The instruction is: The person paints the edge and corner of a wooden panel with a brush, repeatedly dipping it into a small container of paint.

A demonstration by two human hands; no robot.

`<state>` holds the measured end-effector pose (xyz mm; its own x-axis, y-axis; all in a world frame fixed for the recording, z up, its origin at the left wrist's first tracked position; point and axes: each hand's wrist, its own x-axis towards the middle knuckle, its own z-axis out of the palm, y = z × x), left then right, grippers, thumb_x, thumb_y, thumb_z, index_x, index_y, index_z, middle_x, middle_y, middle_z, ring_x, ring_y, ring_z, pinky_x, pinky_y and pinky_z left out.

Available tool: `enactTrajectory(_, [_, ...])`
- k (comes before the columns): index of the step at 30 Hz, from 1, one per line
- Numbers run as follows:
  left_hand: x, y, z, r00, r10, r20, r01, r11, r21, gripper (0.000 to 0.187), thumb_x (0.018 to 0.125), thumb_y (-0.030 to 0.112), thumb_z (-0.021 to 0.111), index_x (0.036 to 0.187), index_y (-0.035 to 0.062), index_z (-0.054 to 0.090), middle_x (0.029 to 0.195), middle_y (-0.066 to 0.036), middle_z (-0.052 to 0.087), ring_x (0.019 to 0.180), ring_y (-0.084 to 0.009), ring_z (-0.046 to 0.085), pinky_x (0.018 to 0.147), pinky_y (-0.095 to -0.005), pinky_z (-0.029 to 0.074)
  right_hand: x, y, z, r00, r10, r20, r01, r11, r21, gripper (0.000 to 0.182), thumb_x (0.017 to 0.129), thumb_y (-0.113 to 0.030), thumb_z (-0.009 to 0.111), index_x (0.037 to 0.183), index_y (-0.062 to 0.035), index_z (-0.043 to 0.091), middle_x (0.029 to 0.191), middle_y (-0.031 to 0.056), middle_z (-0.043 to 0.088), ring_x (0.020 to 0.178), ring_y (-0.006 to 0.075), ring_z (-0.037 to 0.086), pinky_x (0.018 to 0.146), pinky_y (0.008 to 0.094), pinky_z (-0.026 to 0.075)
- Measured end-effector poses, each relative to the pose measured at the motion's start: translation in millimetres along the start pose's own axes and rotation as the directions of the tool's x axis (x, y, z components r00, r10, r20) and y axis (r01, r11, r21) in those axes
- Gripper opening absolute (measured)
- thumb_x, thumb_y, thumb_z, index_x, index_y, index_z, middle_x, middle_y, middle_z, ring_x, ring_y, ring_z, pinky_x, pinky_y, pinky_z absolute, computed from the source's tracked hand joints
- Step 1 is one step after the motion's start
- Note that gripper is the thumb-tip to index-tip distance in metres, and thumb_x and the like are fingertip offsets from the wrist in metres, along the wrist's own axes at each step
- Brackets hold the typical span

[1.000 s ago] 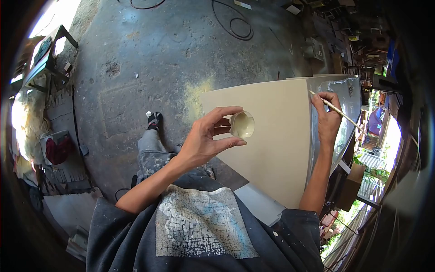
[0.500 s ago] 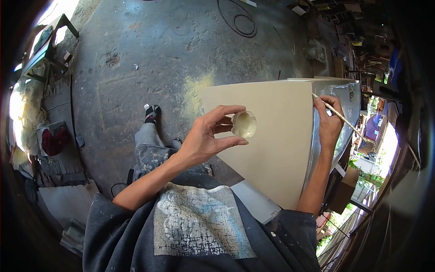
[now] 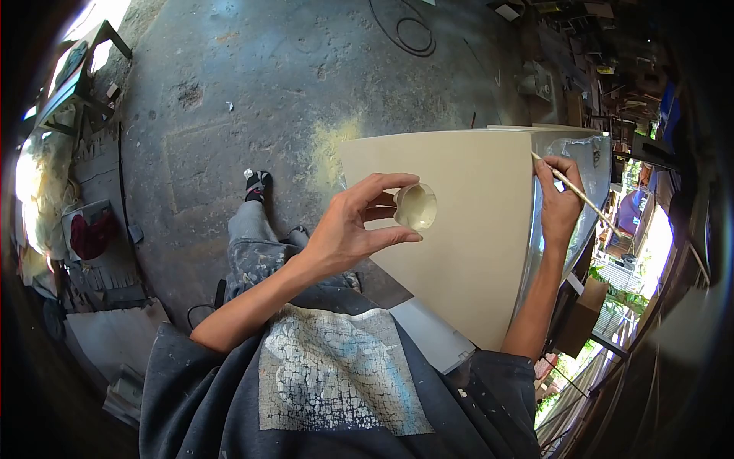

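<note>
My left hand [image 3: 359,218] is closed around a small cup [image 3: 417,207] with a pale cream liquid inside, its opening facing me. The cup is held in front of a large beige panel [image 3: 451,260]. In my right hand [image 3: 562,199] is a thin paintbrush [image 3: 585,198], pinched between thumb and fingers. Its tip lies at the panel's right edge, near the top corner; whether it touches cannot be made out. Beside that edge is a surface covered in shiny clear plastic film [image 3: 587,172].
Yellow overspray marks the concrete floor [image 3: 252,99] left of the panel. A coiled hose [image 3: 413,42] lies at the back. Towards the left stand a bench [image 3: 80,84] and a dark red cloth [image 3: 92,233]. Cluttered shelves and a cardboard box [image 3: 582,314] are on the right.
The view has shifted very slightly. Both hands keep nearly the same positions, the cup and brush still in them.
</note>
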<state>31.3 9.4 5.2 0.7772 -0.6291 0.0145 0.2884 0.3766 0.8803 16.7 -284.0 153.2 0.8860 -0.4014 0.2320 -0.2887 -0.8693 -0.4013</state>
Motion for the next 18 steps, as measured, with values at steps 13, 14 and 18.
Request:
enactTrajectory(13, [0.0,-0.4,1.4,1.0,-0.005,0.013,0.005,1.0,0.01,0.069,0.075,0.014,0.086,0.138,0.0082,0.055,0.134,-0.008,0.061,0.115,-0.0213,0.065,0.104,-0.0386,0.054,-3.7,2.5,-0.6,1.0,0.005,-0.004,-0.005,1.0,-0.013,0.014,0.093,-0.01,0.071,0.101,0.0002,0.067,0.091,0.0044,0.067,0.086,0.0126,0.062,0.079,0.0273,0.051])
enactTrajectory(14, [0.1,-0.4,1.4,1.0,-0.01,0.015,0.01,1.0,0.008,0.07,0.075,0.014,0.086,0.137,0.0081,0.055,0.134,-0.008,0.061,0.115,-0.0214,0.065,0.104,-0.0386,0.054,-3.9,1.7,-0.6,1.0,0.009,-0.006,-0.009,1.0,-0.013,0.014,0.093,-0.01,0.071,0.101,0.0002,0.067,0.091,0.0044,0.067,0.086,0.0127,0.062,0.079,0.0272,0.051])
enactTrajectory(18, [0.6,-2.5,2.5,1.0,-0.004,0.017,0.004,1.0,-0.004,0.069,0.075,0.014,0.086,0.137,0.0083,0.055,0.133,-0.008,0.061,0.116,-0.0214,0.065,0.104,-0.0386,0.054,-4.8,2.9,-1.4,1.0,0.009,-0.003,-0.009,1.0,-0.017,0.014,0.093,-0.01,0.071,0.101,0.0004,0.067,0.091,0.0044,0.067,0.087,0.0125,0.062,0.078,0.027,0.051])
